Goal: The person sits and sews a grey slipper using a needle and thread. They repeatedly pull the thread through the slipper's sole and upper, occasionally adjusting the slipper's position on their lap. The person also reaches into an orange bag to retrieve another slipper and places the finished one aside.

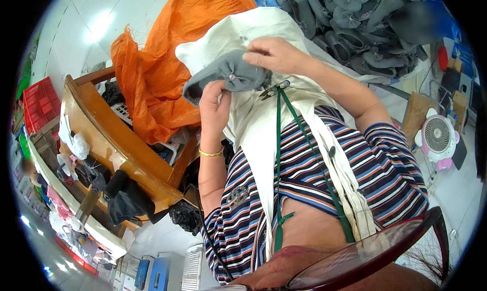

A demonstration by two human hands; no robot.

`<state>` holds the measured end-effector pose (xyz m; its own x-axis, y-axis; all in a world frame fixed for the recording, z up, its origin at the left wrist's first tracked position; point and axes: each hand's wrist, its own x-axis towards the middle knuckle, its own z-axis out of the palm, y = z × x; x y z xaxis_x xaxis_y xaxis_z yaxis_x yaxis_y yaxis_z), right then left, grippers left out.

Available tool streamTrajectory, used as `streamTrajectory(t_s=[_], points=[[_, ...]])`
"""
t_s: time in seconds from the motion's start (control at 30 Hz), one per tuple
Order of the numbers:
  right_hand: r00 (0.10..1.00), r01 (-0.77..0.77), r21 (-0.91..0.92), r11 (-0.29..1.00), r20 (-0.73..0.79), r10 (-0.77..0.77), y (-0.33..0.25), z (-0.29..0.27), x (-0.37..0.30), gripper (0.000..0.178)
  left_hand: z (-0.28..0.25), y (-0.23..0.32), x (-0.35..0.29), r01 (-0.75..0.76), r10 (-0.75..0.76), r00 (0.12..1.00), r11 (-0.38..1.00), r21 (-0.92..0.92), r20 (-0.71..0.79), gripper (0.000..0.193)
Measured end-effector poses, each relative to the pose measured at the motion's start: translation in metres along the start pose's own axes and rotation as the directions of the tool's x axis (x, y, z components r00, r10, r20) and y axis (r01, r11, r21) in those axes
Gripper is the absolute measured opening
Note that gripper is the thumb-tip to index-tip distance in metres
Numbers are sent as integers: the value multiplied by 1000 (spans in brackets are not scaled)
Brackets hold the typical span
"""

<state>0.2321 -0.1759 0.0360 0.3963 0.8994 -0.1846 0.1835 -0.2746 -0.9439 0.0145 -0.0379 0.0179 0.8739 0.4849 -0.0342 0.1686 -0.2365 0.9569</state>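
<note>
A grey fabric shoe (205,81) with a gathered flower and a small pink bead lies across the white apron (243,27) over my lap. My left hand (215,106) grips its near edge, thumb and fingers pressed together. At the far edge, my right hand (276,55) has bent fingers closed at the grey cloth; whether a thread is pinched there I cannot tell. Small metal thread snips (269,92) rest on the apron just below the shoe, by a green ribbon (278,154) that runs up to my neck.
Many similar grey shoes (350,17) are heaped at the far right. An orange woven sheet (172,42) spreads at the far left, beside a wooden table (114,144). A red crate (41,104) stands farther left. At right is a pink-and-white fan (437,134).
</note>
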Motion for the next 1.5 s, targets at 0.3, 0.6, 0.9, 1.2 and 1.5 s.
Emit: streamTrajectory(t_s=[0.3, 0.6, 0.9, 1.2, 1.5], points=[[973, 219, -371, 903, 12, -231, -28, 26, 18, 35, 0, 23, -1, 307, -393, 919, 686, -659, 19, 11], [998, -15, -63, 998, 58, 18, -34, 20, 17, 35, -13, 5, -2, 235, -341, 940, 644, -728, 2, 7], [968, -184, 85, 979, 191, 165, -14, -25, -38, 46, 38, 36, 9, 69, -81, 995, 979, -192, -57, 10], [660, 139, 257, 956, -744, 104, -21, -204, -92, 33, 38, 25, 21, -99, 214, 957, 874, 476, -194, 40], [135, 620, 369, 692, -919, 370, 54, -508, -200, 28, 66, -10, 12, -168, 349, 936, 572, 803, -53, 28]])
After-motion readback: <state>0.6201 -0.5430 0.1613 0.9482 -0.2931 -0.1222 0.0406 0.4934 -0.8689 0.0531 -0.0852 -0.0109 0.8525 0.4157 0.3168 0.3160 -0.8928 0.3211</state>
